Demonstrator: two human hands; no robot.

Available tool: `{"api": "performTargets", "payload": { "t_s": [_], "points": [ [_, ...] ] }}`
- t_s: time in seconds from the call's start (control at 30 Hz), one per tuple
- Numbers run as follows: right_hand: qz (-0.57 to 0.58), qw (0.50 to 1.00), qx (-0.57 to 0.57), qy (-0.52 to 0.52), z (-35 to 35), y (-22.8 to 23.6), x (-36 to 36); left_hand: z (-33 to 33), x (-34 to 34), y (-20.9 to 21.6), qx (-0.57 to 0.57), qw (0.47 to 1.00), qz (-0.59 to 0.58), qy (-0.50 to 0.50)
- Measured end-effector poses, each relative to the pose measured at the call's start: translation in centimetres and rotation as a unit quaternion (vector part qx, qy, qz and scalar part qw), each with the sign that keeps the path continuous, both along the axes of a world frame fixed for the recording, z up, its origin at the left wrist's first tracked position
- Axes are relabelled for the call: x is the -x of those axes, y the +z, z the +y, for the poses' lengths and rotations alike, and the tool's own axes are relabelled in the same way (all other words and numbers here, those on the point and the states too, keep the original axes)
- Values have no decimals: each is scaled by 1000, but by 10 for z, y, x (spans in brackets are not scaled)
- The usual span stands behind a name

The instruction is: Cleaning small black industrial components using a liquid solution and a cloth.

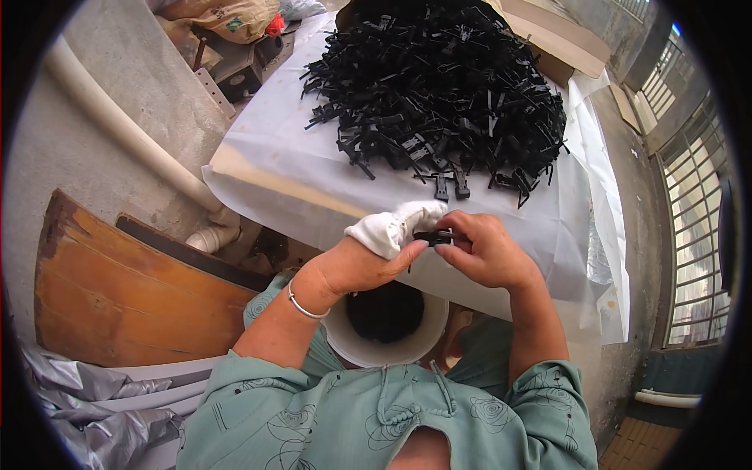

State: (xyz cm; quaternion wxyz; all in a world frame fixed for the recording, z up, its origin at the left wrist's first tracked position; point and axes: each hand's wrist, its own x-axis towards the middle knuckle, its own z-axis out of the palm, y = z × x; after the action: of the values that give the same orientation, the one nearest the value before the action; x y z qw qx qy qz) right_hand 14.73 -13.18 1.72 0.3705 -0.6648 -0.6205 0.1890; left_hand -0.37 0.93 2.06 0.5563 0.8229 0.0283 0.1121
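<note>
Just past the table's near edge, my left hand (368, 262) and my right hand (495, 249) meet over a small black plastic piece (433, 237), apparently a clip. Both pinch it between thumb and fingers, which partly hide it. A white cloth or partial glove (392, 229) covers the left fingers; the left thumb is bare. Beyond my hands, a large heap of similar black plastic clips (439, 102) with thin strips lies on the table. Two loose clips (450, 186) rest at its near side. Between my knees, below my hands, stands a white bucket (338, 338) with dark contents.
White sheeting (274, 149) drapes the table and hangs over its edges. An open cardboard box (560, 39) sits behind the heap. Left are a brown wooden board (133, 290), a pale pipe (125, 125) and silvery sheeting (94, 399). A barred window (695, 235) stands right.
</note>
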Motion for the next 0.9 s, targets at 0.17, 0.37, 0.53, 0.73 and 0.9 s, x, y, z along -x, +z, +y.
{"api": "performTargets", "payload": {
  "t_s": [0.17,0.37,0.53,0.73,0.9],
  "points": [
    [86,991,-69,-69,3,-5,14,1,-5,-24,-22,994,-106,5],
    [-40,957,-280,-59,12,-12,36,-9,-12,-25,174,975,-87,110],
    [34,944,-233,-231,17,-19,28,-16,-5,-17,260,963,-41,68],
    [114,975,-151,-115,16,-22,22,-20,-9,-23,126,975,-42,176],
    [198,970,-75,-119,19,-35,34,-22,-11,-37,-55,961,-176,205]
  ]
}}
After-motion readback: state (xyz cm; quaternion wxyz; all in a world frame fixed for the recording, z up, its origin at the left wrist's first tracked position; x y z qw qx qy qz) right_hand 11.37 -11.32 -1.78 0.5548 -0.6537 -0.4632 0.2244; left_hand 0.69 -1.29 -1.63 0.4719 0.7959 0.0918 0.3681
